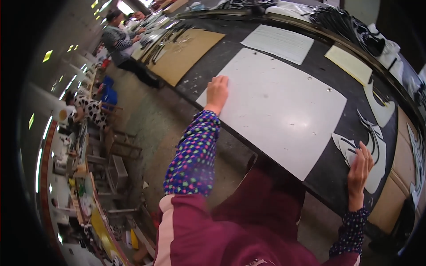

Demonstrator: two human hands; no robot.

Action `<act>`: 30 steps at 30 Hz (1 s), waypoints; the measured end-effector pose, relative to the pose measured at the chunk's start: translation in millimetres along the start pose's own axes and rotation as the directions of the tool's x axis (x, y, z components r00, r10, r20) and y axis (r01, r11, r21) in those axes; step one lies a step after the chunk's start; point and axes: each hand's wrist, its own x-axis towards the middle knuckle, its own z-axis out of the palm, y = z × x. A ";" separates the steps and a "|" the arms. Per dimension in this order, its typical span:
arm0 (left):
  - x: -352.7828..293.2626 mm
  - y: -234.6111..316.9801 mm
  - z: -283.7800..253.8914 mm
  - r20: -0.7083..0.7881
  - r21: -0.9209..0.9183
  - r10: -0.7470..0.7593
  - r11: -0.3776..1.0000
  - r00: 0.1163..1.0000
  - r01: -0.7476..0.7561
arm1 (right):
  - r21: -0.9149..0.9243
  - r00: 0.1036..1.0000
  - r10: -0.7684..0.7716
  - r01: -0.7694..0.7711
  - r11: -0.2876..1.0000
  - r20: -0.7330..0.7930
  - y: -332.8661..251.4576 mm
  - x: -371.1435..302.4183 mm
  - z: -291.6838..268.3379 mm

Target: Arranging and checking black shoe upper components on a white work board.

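A large white board (279, 111) lies on the dark table in front of me. My left hand (216, 94) rests on the board near its left corner, fingers curled together. Whatever those fingers may hold is hidden. At the right, my right hand (360, 170) is open over a small group of white curved cut pieces (376, 157) with dark slits, its fingers stretched out and close together. Whether it touches them I cannot tell. Farther back on the right lies another white curved piece (380, 106) with a thin yellow strip on it.
Behind the board are a printed white sheet (279, 43) and a pale yellow pad (349, 64). Brown cardboard (188, 51) with dark strips lies at the far left. Black strips (348, 29) are heaped along the back. A person (120, 42) stands at the table's far end.
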 end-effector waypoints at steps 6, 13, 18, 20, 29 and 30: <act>-5.2 0.1 -8.5 0.048 0.045 -0.066 0.997 0.997 0.064 | 0.160 0.999 -0.031 0.033 0.987 -0.013 7.2 0.7 -1.6; 17.4 -102.5 -36.3 -0.084 -0.199 -0.285 0.944 0.955 0.265 | 0.138 0.974 -0.200 0.184 0.973 0.106 1.3 15.1 -1.5; 73.4 -338.6 -19.0 -0.196 -0.210 -0.663 0.748 0.723 0.629 | 0.238 0.853 -0.434 0.375 0.896 0.289 -81.6 176.4 53.0; 71.1 -414.2 9.2 -0.259 -0.088 -0.677 0.726 0.689 0.682 | 0.266 0.796 -0.447 0.364 0.892 0.409 -130.1 248.2 103.1; 63.1 -617.3 29.0 -0.014 -0.157 -0.810 0.581 0.586 0.799 | 0.838 0.620 -0.767 0.322 0.441 0.165 -448.8 462.9 423.8; 72.6 -628.3 35.6 0.012 -0.172 -0.806 0.581 0.592 0.795 | 0.856 0.612 -0.776 0.309 0.415 0.155 -479.7 475.4 460.9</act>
